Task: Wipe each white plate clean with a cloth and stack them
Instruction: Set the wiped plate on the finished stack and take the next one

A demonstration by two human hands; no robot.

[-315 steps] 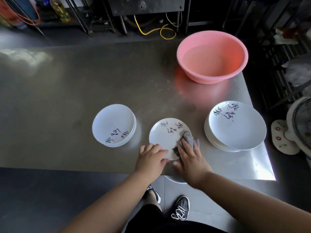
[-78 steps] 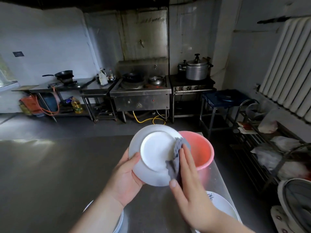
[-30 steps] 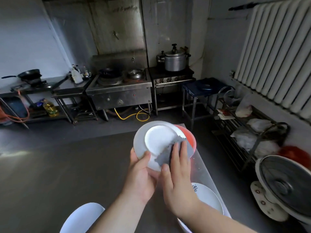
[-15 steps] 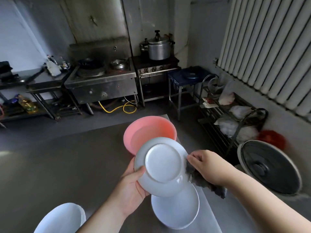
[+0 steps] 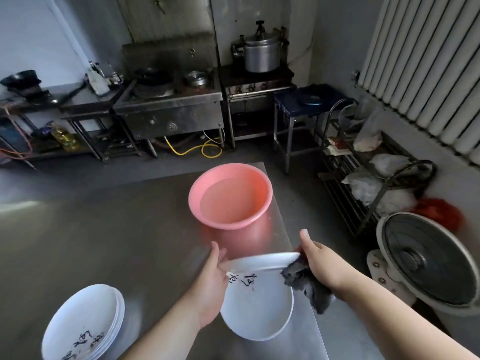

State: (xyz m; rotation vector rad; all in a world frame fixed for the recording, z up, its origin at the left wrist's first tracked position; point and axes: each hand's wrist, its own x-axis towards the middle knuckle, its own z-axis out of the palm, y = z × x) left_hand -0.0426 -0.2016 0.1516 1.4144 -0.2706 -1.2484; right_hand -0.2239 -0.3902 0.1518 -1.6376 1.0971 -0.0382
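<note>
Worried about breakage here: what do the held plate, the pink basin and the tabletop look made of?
Held plate: probably glazed ceramic or melamine; glossy white, thin rim, too alike to tell.
Pink basin: likely plastic; uniform matte pink, rolled rim.
Tabletop: apparently brushed stainless steel; grey sheen, blurred reflections.

Dim, soft, left-side glare, wide-angle bowing

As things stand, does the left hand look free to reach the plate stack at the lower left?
Probably not yet. The left hand holds one edge of the tilted plate, shared with the right hand. The steel table toward the left stack lies bare.
</note>
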